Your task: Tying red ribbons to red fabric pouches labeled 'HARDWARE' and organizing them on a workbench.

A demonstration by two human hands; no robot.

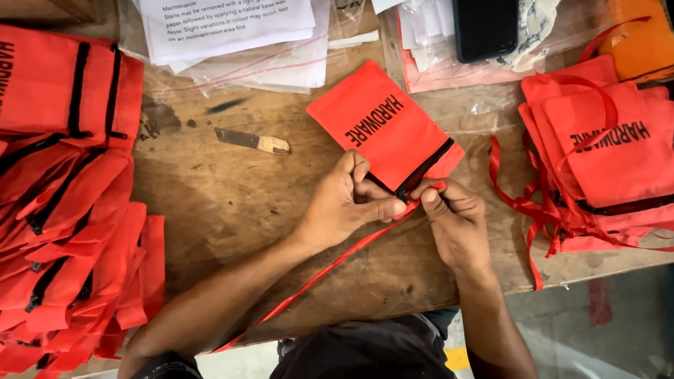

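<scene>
Left hand [344, 207], right hand [453, 221]: grip pinching ribbon [330, 267] at pouch [385, 126] mouth; ribboned pile [604, 154] right, unribboned pile [63, 210] left.

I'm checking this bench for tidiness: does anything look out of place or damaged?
A small blade lies loose on the worn, stained table, apart from both hands. Ribbons from the right pouch pile dangle tangled over the table edge. The pouch that the left hand and right hand hold looks intact.
</scene>
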